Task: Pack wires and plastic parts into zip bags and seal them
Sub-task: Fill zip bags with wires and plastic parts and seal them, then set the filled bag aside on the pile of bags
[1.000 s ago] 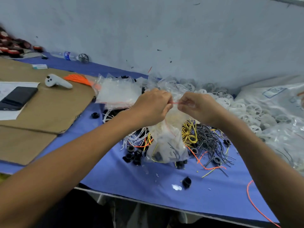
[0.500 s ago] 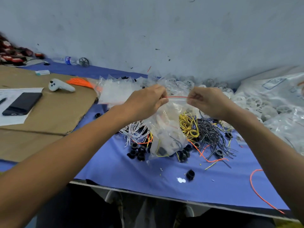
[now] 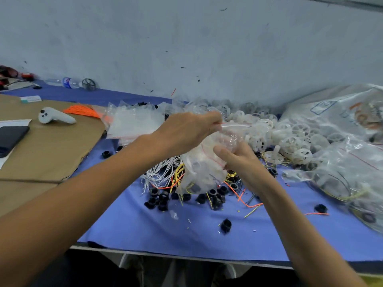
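At the centre of the frame both hands hold a clear zip bag (image 3: 204, 162) above the blue cloth (image 3: 145, 228). The left hand (image 3: 186, 131) pinches the bag's top edge, fingers together on the red zip strip (image 3: 236, 124), which runs off to the right from the fingertips. The right hand (image 3: 238, 160) sits lower, cupping the bag's right side with thumb and fingers pressed on the plastic. The bag hangs between them, bulging; dark and yellow bits show through its lower part, though the contents are too blurred to name.

Just below and behind the bag lies a tangle of white wires (image 3: 157, 175) with yellow and orange strands mixed in. Black plastic parts (image 3: 159, 200) are scattered on the cloth under it, and one more black part (image 3: 226, 225) lies apart, lower in the frame. To the right of centre, a heap of white plastic wheels (image 3: 290, 137) stretches along the wall. Filled bags (image 3: 342, 172) pile up at the right edge. A stack of empty zip bags (image 3: 134, 121) lies left of centre, with a bundle of orange wires (image 3: 83, 110) beside it on the cardboard (image 3: 51, 150). On the cardboard at the left are also a white controller (image 3: 55, 118) and a dark phone (image 3: 11, 136). A water bottle (image 3: 66, 82) lies by the wall at upper left.
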Tool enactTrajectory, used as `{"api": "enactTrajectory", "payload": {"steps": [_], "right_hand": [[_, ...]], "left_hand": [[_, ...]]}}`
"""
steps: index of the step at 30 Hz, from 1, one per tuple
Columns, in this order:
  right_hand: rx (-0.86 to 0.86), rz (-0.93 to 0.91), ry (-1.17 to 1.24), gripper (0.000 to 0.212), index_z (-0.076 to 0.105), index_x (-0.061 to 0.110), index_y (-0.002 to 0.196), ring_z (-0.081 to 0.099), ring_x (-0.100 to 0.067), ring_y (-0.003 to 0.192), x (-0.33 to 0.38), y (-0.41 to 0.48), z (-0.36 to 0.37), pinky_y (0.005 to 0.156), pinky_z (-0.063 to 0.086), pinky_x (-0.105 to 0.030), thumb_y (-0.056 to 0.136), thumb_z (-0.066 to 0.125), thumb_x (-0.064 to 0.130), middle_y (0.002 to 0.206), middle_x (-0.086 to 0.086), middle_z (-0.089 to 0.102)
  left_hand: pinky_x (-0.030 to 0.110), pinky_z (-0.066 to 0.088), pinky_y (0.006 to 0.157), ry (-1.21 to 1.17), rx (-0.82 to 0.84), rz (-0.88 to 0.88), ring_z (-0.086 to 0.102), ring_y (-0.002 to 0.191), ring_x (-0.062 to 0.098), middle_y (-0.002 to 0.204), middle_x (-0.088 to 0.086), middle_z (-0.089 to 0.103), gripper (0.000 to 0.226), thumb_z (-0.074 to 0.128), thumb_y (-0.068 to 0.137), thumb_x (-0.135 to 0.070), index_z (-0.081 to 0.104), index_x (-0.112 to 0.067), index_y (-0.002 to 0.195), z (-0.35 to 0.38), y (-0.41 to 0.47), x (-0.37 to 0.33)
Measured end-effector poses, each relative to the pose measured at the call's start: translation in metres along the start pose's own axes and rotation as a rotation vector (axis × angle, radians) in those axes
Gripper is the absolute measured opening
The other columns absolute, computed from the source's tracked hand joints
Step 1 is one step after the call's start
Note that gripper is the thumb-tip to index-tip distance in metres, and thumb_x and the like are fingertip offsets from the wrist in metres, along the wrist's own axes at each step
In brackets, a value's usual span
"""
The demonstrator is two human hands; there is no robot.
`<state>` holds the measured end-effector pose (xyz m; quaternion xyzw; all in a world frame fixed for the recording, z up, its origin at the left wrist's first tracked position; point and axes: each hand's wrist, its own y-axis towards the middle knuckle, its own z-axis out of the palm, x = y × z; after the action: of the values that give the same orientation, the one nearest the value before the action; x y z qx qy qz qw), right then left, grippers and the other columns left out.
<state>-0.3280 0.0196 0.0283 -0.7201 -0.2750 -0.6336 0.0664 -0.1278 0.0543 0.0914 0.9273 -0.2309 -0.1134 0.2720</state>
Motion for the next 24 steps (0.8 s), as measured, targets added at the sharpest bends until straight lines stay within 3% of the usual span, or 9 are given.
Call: {"api": "enactTrajectory", "payload": {"steps": [2,4,8,12,15,17,19,21,24], "right_hand": [[-0.047,-0.001,-0.024,0.032,0.065,0.017,0.109,0.059,-0.013,0.081,-0.003,-0.002,0.008,0.061,0.046,-0.029,0.089,0.066,0.043,0.092,-0.008,0.064],[-0.139,-0.068,-0.157,0.032,0.066,0.016,0.091,0.056,-0.007,0.071,0.001,-0.003,0.004,0.059,0.043,-0.023,0.092,0.060,0.048,0.078,-0.003,0.062],[-0.321,-0.067,-0.266,0.030,0.064,0.016,0.084,0.056,-0.010,0.069,-0.002,-0.018,-0.047,0.061,0.045,-0.026,0.095,0.058,0.043,0.074,0.002,0.064],[-0.736,0.080,-0.229,0.023,0.065,0.021,0.078,0.058,-0.007,0.060,-0.012,-0.039,-0.151,0.046,0.043,-0.018,0.097,0.059,0.032,0.076,-0.003,0.068],[-0.943,0.358,-0.418,0.020,0.068,0.006,0.098,0.062,-0.028,0.082,-0.033,-0.052,-0.233,0.064,0.056,-0.045,0.095,0.061,0.024,0.096,-0.023,0.064],[-1.047,0.577,-0.524,0.058,0.047,-0.005,0.132,0.057,-0.041,0.111,-0.057,-0.060,-0.253,0.091,0.051,-0.053,0.090,0.066,0.028,0.126,-0.029,0.054],[-1.243,0.619,-0.578,0.095,0.021,-0.001,0.148,0.042,-0.045,0.130,-0.073,-0.073,-0.236,0.108,0.037,-0.053,0.080,0.069,0.044,0.144,-0.029,0.039],[-1.224,0.439,-0.706,0.093,0.022,0.012,0.149,0.039,-0.044,0.131,-0.086,-0.073,-0.185,0.110,0.032,-0.055,0.075,0.060,0.051,0.145,-0.025,0.039],[-0.805,0.167,-0.935,0.067,0.051,0.001,0.130,0.051,-0.042,0.115,-0.122,-0.072,-0.101,0.101,0.035,-0.047,0.079,0.049,0.045,0.124,-0.024,0.055]], "left_hand": [[0.035,0.041,0.057,0.021,-0.016,0.034,0.061,0.071,0.030,0.082,0.001,0.066,0.023,0.038,0.102,-0.049,0.047,-0.029,0.107,0.004,0.004,-0.005],[0.034,0.038,0.058,0.016,-0.067,0.030,0.062,0.077,0.027,0.090,-0.002,0.067,0.023,0.037,0.102,-0.050,0.047,-0.032,0.110,0.010,0.005,-0.007],[0.031,0.042,0.065,-0.233,-0.090,-0.109,0.052,0.078,0.001,0.092,-0.018,0.054,0.033,0.036,0.098,-0.058,0.046,-0.043,0.126,0.022,-0.007,0.019],[0.030,0.044,0.061,-0.267,-0.144,-0.282,0.055,0.076,-0.001,0.092,-0.020,0.054,0.018,0.042,0.096,-0.056,0.050,-0.050,0.111,0.046,-0.049,0.083],[0.033,0.042,0.062,-0.181,-0.172,-0.463,0.058,0.074,0.008,0.093,-0.009,0.060,0.006,0.049,0.098,-0.045,0.054,-0.044,0.099,0.067,-0.081,0.134],[0.040,0.045,0.070,-0.064,-0.153,-0.590,0.060,0.081,0.025,0.096,0.005,0.065,0.009,0.056,0.098,-0.024,0.059,-0.033,0.096,0.078,-0.101,0.165],[0.045,0.048,0.078,0.001,-0.123,-0.672,0.060,0.092,0.034,0.100,0.012,0.067,0.011,0.056,0.096,-0.015,0.065,-0.020,0.098,0.090,-0.109,0.182],[0.044,0.048,0.083,0.062,-0.071,-0.746,0.059,0.098,0.034,0.105,0.013,0.067,0.017,0.053,0.095,-0.012,0.068,-0.014,0.104,0.095,-0.114,0.195],[0.044,0.048,0.090,0.181,0.065,-0.785,0.057,0.109,0.034,0.119,0.014,0.062,0.030,0.050,0.093,-0.010,0.064,-0.013,0.119,0.100,-0.112,0.210]]}}
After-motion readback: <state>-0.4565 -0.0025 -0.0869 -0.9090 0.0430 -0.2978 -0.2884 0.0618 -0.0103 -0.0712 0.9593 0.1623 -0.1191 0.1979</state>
